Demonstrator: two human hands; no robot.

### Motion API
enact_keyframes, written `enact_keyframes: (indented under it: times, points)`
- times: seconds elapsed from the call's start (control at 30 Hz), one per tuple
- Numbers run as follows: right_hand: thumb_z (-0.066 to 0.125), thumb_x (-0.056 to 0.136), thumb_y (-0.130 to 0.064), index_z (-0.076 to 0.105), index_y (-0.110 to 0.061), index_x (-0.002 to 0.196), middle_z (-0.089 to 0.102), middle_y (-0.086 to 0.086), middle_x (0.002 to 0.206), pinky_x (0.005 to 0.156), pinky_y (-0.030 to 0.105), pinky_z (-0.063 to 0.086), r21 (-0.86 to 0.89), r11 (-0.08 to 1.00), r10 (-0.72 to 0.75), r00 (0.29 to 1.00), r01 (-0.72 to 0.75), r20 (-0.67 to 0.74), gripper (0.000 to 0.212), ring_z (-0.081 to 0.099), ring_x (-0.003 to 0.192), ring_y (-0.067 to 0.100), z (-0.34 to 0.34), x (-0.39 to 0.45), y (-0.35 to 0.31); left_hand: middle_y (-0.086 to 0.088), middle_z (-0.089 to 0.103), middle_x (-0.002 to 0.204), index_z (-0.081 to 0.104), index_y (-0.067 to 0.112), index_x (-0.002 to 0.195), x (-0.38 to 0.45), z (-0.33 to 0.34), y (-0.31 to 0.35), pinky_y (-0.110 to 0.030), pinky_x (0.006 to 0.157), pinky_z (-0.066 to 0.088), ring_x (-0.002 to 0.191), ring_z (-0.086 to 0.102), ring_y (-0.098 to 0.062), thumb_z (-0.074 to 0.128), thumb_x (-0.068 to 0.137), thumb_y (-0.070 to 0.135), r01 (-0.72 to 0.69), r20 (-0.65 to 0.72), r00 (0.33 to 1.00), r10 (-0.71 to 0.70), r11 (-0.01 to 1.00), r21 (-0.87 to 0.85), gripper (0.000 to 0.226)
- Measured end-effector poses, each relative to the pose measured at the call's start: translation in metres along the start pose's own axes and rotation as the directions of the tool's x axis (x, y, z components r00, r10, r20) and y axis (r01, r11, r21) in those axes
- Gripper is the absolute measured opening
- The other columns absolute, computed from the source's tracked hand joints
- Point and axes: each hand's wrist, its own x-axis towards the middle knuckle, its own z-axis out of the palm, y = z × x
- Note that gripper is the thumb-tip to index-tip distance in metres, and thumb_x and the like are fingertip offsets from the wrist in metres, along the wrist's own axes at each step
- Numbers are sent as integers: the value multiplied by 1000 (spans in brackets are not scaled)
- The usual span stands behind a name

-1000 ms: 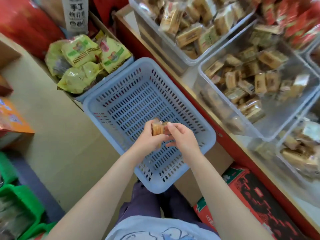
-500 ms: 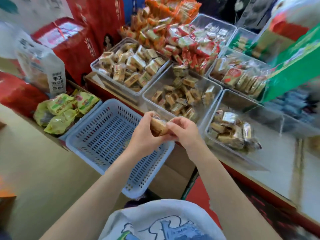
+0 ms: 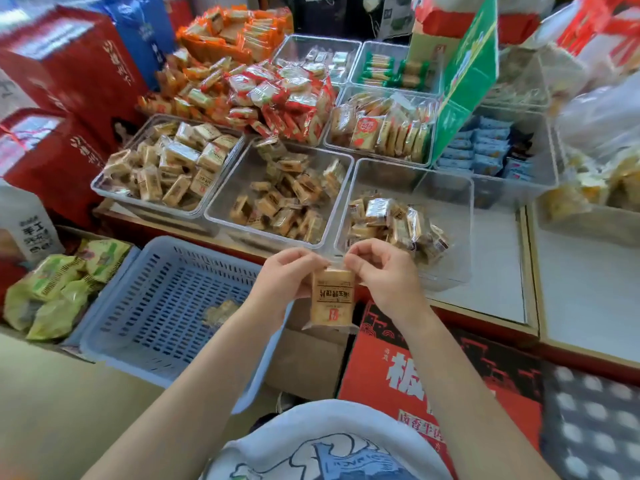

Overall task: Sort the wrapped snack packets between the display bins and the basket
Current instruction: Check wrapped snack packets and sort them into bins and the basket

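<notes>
Both hands up in front of the chest, L hand (image 3: 284, 276) & R hand (image 3: 382, 273) each w/ a fingertip grip pinching the top seal of one tan wrapped snack packet (image 3: 331, 299), which hangs upright between them, above the gap between the blue slotted basket (image 3: 152, 306) and the red box (image 3: 415, 368). Basket sits low at left w/ one pale packet (image 3: 218, 314) lying in it, green bags (image 3: 52, 292) just beside its left wall. Clear display bins on the table (image 3: 491, 268) beyond: nearest bin (image 3: 446, 237) part-filled right behind the hands, middle bin (image 3: 277, 195) & left bin (image 3: 166, 164) w/ similar tan packets.
</notes>
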Motion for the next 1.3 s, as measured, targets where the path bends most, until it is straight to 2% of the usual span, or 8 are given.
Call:
enact_keyframes:
  times: [0.13,0.23,0.4,0.63,0.9,1.1,1.2,1.3]
  points:
    - [67,98,-18,66,-11,103,73,9,95,70,23,60,155,984,99,992,-87,-76,8,72,82,11,-25,-13,13,-20,76,94,74,-4,99,2,30,-3,-27,68,60,86,73,-26,72,92,13,3,-45,999,-2,1000,13,19]
    - [67,97,-37,56,-22,119,73,4,110,75,26,62,147,959,232,969,-243,86,30,73,92,11,-45,-22,24,-21,76,97,75,-2,101,5,52,-8,-29,68,62,87,75,-26,68,95,11,-7,-112,994,-3,996,-93,16]
    - [68,98,-21,53,-16,118,75,11,106,69,40,63,230,945,217,973,-230,81,25,76,83,26,-63,-39,43,-15,77,96,73,8,100,8,81,-24,-33,72,64,87,75,-23,59,100,8,-14,-132,991,6,998,-60,14]
    - [61,102,-31,52,-6,115,71,13,75,51,36,53,291,928,263,963,-233,-66,29,64,59,27,-100,-45,57,2,73,105,64,34,130,-1,113,-35,-19,88,55,98,71,-6,81,84,36,-311,256,939,229,885,348,49]
    - [62,95,-39,50,-2,116,74,23,94,60,32,59,359,911,178,979,-203,103,44,71,71,32,-114,-48,67,-10,77,99,72,12,119,4,125,-34,-28,74,60,82,74,-15,69,95,11,36,117,993,-36,999,5,24]
    - [54,104,-35,52,-7,96,59,2,66,56,29,46,219,962,141,982,-165,124,29,51,55,19,-114,-46,71,-22,69,118,69,9,123,2,125,-33,-34,83,62,92,72,-27,58,102,23,163,154,975,-157,986,-24,28]
    - [55,104,-35,56,-8,91,56,7,78,68,29,47,164,973,154,985,-165,80,30,51,70,18,-114,-42,69,-3,72,120,70,23,123,-3,129,-32,-39,93,58,102,72,-19,58,100,41,165,179,966,-186,978,128,32]
    - [54,105,-32,56,-8,86,56,2,70,63,23,44,146,973,179,983,-182,34,31,49,64,13,-116,-38,68,21,72,115,70,40,121,-5,130,-34,-28,95,49,108,64,5,72,82,53,-80,235,972,-5,934,349,41]
